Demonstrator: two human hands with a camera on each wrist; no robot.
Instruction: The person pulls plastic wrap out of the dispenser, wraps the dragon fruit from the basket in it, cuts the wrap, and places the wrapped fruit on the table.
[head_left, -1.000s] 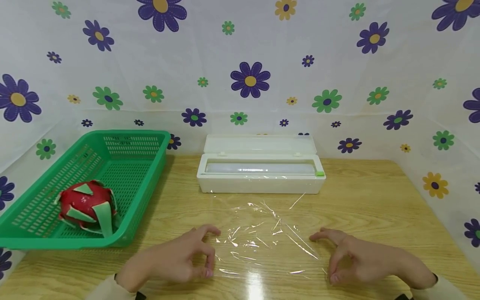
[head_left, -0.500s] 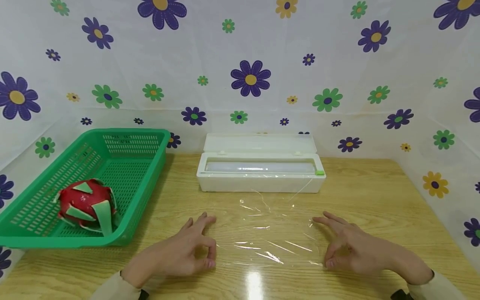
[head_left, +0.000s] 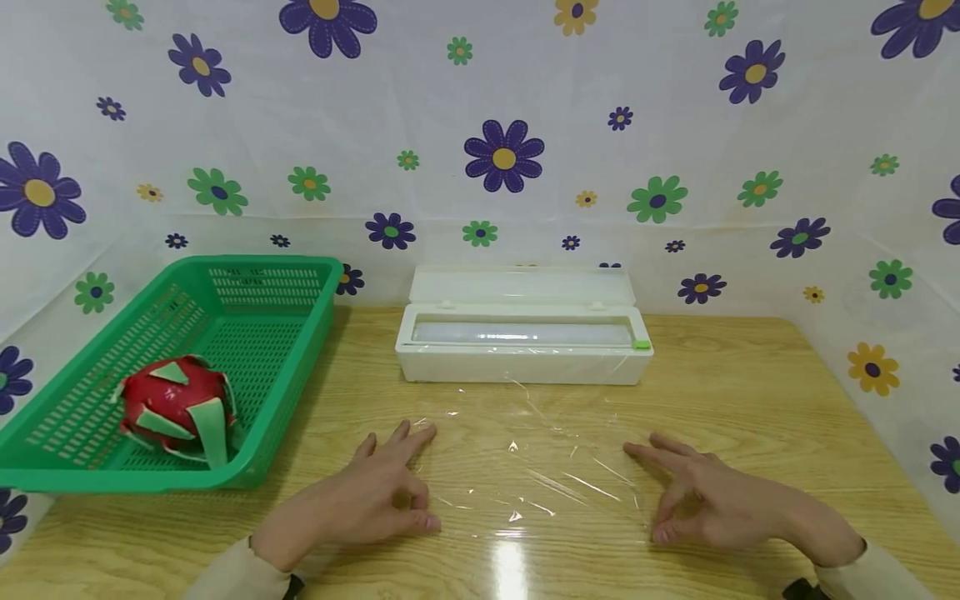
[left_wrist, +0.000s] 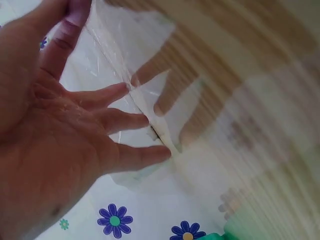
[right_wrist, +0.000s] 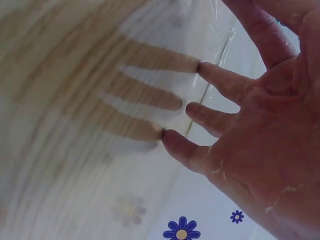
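Observation:
A sheet of clear plastic wrap (head_left: 540, 479) stretches over the wooden table, running from a white wrap dispenser (head_left: 525, 368) with its lid raised. My left hand (head_left: 375, 500) pinches the sheet's near left corner between thumb and index finger. At the near right corner, the thumb and index finger of my right hand (head_left: 712, 504) pinch the film too. Both hands have their other fingers spread. In the left wrist view, fingertips of the left hand (left_wrist: 65, 130) touch the tabletop; the right wrist view shows the right hand (right_wrist: 255, 125) likewise, its pinch cut off by the frame.
On the left stands a green plastic basket (head_left: 311, 367) with a red dragon fruit (head_left: 168, 400) inside. Behind the dispenser hangs a flower-print cloth (head_left: 337, 125), which also lines both sides. A lime green piece (head_left: 641, 344) sits at the dispenser's right end.
Both hands have moved slightly away from the body, the left spreading its fingers more. The film between them looks smoother, with fewer creases. Dispenser and basket stay put.

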